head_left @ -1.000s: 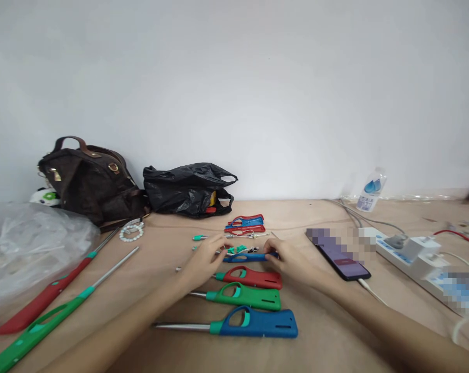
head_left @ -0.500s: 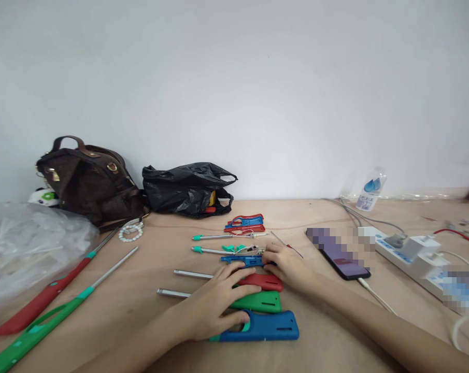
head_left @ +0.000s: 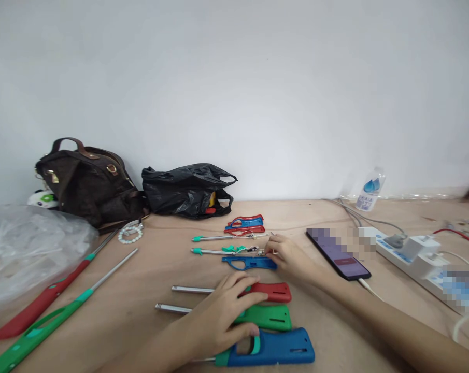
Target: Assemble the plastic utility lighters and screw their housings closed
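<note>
My left hand (head_left: 228, 311) spreads over three long-necked gas lighters side by side: a red lighter (head_left: 276, 292), a green lighter (head_left: 271, 317) and a blue lighter (head_left: 276, 346). Its thumb is at the blue one's trigger opening and its fingers reach the red one, so it grips the group. Beyond them, my right hand (head_left: 290, 257) has curled fingers at the right end of a blue casing half (head_left: 247, 263) and small metal parts. What those fingertips hold is hidden. Two metal lighter tubes with teal tips, a nearer tube (head_left: 214, 252) and a farther tube (head_left: 214, 238), lie behind.
Red and blue casing pieces (head_left: 245, 224) lie farther back. A black plastic bag (head_left: 183, 189), brown backpack (head_left: 90, 186), bead bracelet (head_left: 130, 234), clear plastic bag (head_left: 32, 248) and two more lighters are left. Rightward are a phone (head_left: 339, 255), power strip (head_left: 409, 264) and bottle (head_left: 370, 191).
The three lighters have slid towards me and slightly right with my left hand, away from the blue casing half. My right hand has shifted slightly away from me.
</note>
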Motion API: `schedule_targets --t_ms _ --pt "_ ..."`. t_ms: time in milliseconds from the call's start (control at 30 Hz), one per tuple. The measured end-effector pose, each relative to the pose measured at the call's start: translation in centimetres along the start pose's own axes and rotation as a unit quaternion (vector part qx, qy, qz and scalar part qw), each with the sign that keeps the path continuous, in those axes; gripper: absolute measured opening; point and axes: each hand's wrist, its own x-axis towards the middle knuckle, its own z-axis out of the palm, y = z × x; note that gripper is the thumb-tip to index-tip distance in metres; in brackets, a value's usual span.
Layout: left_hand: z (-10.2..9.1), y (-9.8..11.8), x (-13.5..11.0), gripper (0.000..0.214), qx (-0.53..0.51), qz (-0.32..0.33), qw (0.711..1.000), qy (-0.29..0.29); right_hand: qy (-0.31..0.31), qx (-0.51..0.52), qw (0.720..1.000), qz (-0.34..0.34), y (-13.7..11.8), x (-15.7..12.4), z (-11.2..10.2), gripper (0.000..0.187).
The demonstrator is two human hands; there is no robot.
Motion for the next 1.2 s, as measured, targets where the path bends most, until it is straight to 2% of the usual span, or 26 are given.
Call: schedule_targets --t_ms 100,167,233,300,367,567,767,967,1100,1200 --pt "-0.6 -2.9 0.7 0.029 0.012 -0.005 0.997 0.08 -0.004 -0.022 0.999 0.037 0.9 0.5 -0.3 0.016" --pt "-1.3 -5.5 1.2 0.027 0.048 -0.044 0.988 0.138 -0.033 -0.033 0.998 0.042 1.1 0.8 -0.8 0.014" --pt "-2.1 -7.8 1.5 0.025 0.099 -0.099 0.977 0.16 -0.061 -0.042 0.997 0.038 1.1 0.9 -1.4 0.013" --pt "-2.7 -9.4 1.6 0.021 0.133 -0.134 0.97 0.15 -0.079 -0.047 0.995 0.029 1.1 0.9 -1.8 0.013" --pt "-3.0 -10.1 1.6 0.018 0.145 -0.143 0.971 0.127 -0.086 -0.053 0.995 0.022 1.2 0.9 -1.9 0.013" --pt "-2.4 -10.6 1.8 0.011 0.16 -0.13 0.972 0.117 -0.088 -0.082 0.993 0.004 1.6 0.9 -0.7 0.016" --pt "-2.5 -10.5 1.8 0.01 0.134 -0.121 0.973 0.143 -0.04 -0.093 0.995 0.017 1.5 0.9 -0.7 0.016" --pt "-4.5 -9.1 1.9 0.024 0.065 -0.094 0.979 0.171 0.014 0.028 0.998 0.056 0.4 0.8 -1.9 0.02" --pt "-5.9 -8.3 1.8 0.025 0.053 -0.081 0.978 0.183 0.025 0.131 0.99 0.052 -1.1 0.5 -2.5 0.017" --pt "-6.6 -7.5 1.4 0.023 0.041 -0.089 0.98 0.172 0.025 0.164 0.984 0.064 -1.7 0.5 -2.4 0.014"
